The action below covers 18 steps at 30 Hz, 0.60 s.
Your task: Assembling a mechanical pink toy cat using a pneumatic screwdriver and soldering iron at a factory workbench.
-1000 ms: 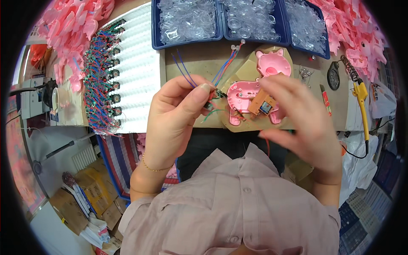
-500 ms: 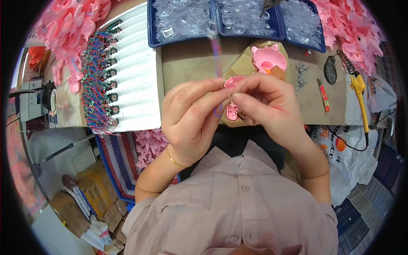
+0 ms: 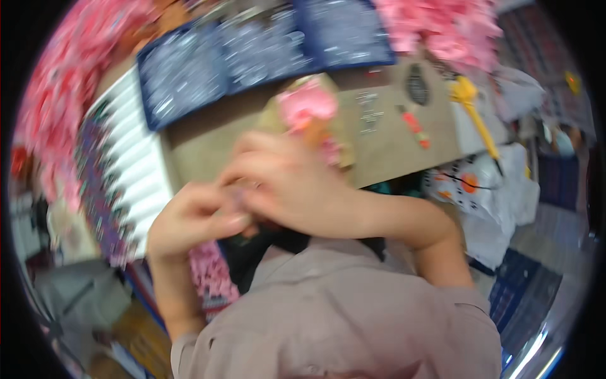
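Both hands are smeared by motion and meet over the table's front edge, left of the middle. My left hand [image 3: 189,218] has its fingers bent and closed, thumb toward the right. My right hand [image 3: 287,183] lies against it, with closed fingertips meeting the left ones. Between them shows a small purplish blur [image 3: 238,194], too unclear to name. Beyond my right hand, a pink animal-shaped plastic shell [image 3: 309,102] rests on a piece of brown cardboard [image 3: 274,117]. A smaller pink part [image 3: 331,150] lies just beside my right wrist.
Blue trays [image 3: 151,117] of clear plastic parts stand at the back. A white ridged board [image 3: 142,183] with wired pieces is at left. Pink parts [image 3: 442,28] pile up at both far corners. Rightward lie small metal pieces [image 3: 369,110], a red cutter [image 3: 413,129] and a yellow-handled soldering iron [image 3: 473,114].
My view has turned, so the table appears tilted and shifted left. Both hands have come down and left, nearer my body. The coloured wires seen hanging from the fingers no longer show clearly.
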Available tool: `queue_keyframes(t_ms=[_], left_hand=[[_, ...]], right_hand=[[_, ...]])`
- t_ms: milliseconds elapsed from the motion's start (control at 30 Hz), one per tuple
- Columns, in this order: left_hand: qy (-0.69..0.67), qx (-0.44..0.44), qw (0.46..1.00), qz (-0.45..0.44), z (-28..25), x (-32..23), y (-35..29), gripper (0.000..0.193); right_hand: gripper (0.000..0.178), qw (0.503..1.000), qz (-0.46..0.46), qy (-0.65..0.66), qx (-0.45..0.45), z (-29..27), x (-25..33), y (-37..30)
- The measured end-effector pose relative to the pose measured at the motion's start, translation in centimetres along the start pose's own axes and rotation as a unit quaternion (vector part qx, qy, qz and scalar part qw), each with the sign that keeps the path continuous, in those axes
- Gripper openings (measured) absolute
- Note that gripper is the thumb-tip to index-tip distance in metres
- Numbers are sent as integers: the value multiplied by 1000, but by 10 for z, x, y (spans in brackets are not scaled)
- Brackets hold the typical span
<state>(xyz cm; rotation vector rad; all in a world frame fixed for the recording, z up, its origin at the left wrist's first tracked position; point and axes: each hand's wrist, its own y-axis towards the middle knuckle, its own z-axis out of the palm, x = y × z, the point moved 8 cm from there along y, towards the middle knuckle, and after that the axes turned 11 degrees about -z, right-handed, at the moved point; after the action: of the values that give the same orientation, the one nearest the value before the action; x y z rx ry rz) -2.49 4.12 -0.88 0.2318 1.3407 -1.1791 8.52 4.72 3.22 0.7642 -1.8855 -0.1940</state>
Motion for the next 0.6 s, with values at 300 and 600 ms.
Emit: queue_keyframes(t_ms=[300,600], left_hand=[[405,-396,802,189,-6,-36,-35,16],[283,-337,882,170,2,-4,34,17]], right_hand=[[8,981,8,-30,-192,-106,10,-66],[40,862,158,-181,-446,-276,-102,-240]])
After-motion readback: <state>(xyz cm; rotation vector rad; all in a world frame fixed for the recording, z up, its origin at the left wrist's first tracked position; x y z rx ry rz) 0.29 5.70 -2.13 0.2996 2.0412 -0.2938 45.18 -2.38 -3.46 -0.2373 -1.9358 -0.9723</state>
